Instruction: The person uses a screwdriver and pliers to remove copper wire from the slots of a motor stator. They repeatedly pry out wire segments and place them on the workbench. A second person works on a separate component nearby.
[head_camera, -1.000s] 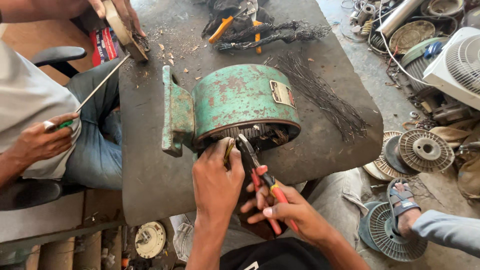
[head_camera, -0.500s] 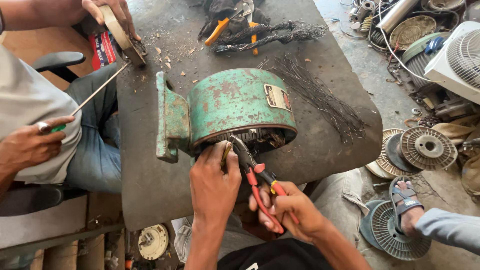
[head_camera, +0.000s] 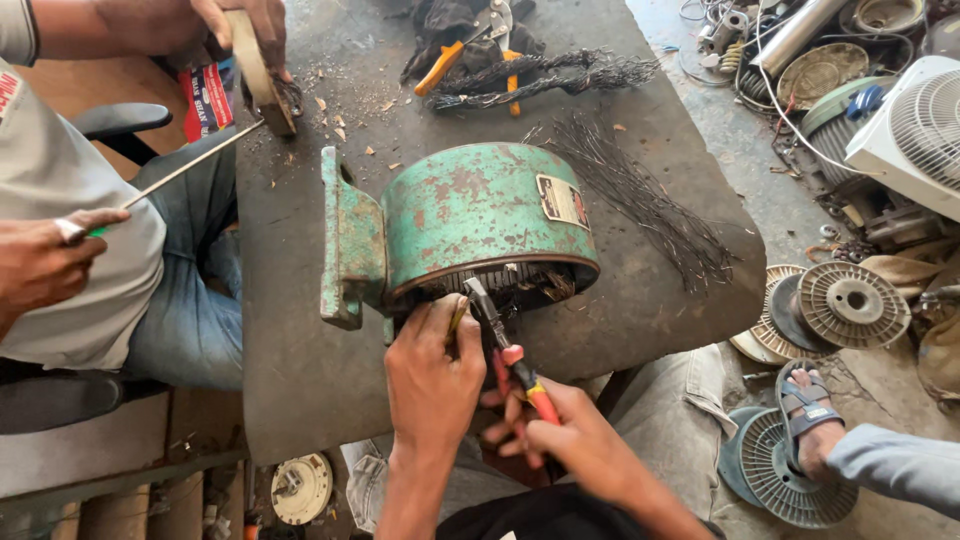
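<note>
— What is the bench like?

— A dark, scuffed slab of tabletop (head_camera: 620, 310), dusty and littered with chips, set over a concrete floor crowded with scrap: ribbed metal discs (head_camera: 853, 300) at three o'clock and a white fan housing (head_camera: 915, 130) at two.

— And the piece in the middle?

— A motor casing (head_camera: 470, 225), drum-shaped, its green paint flaked to rust, lies on its side at the centre. A small rectangular plate (head_camera: 562, 200), dark red with a pale border, sits on its curved wall toward one o'clock. Loose dark wire strands (head_camera: 650, 205) fan out beside it at three.

— The hands?

— The left hand (head_camera: 432, 385), at six o'clock, is curled, its fingertips pressed into the casing's open rim; whether it pinches anything I cannot tell. The right hand (head_camera: 580, 445) is closed round the red handles of pliers (head_camera: 500, 335), whose nose reaches into the same opening.

— Anyone else?

— At nine o'clock another person's hand (head_camera: 45, 260) grips a thin metal rod (head_camera: 190, 165); at eleven a red and white packet (head_camera: 208, 98) lies flat.
</note>
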